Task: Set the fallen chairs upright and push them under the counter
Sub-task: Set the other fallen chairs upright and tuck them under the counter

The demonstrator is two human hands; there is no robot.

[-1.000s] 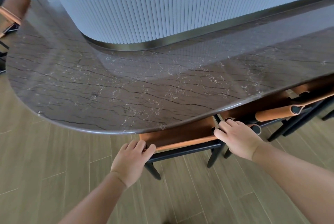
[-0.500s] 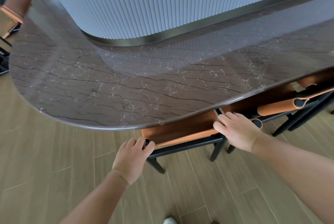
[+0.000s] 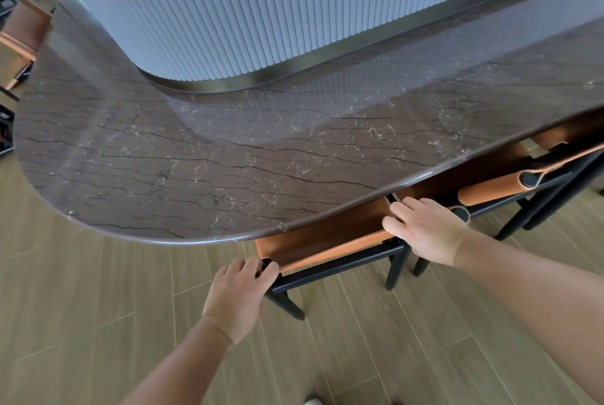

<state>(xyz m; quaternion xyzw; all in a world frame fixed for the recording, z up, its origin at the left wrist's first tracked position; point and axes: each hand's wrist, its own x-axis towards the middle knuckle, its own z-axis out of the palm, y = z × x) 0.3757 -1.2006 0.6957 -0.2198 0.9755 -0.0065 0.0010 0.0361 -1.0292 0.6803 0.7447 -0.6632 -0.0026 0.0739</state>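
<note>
Tan leather backrest (image 3: 330, 238) of the upright chair sits low centre, tucked beneath the marble counter (image 3: 196, 156). The left hand (image 3: 237, 298) and the right hand (image 3: 425, 230) each grip one end of it.

Not much to report on the person tbh. Both forearms are bare as far up as the shot goes, with no sleeve edge showing on either one. The left hand (image 3: 237, 298) and the right hand (image 3: 428, 234) have no gloves, and I can't spot a watch, band or ring on either. Nails on the fingers (image 3: 397, 208) look short and plain. At the near edge, bottom middle, a bit of white pokes in, probably a shoe toe (image 3: 313, 402), too cropped to say more.
</note>
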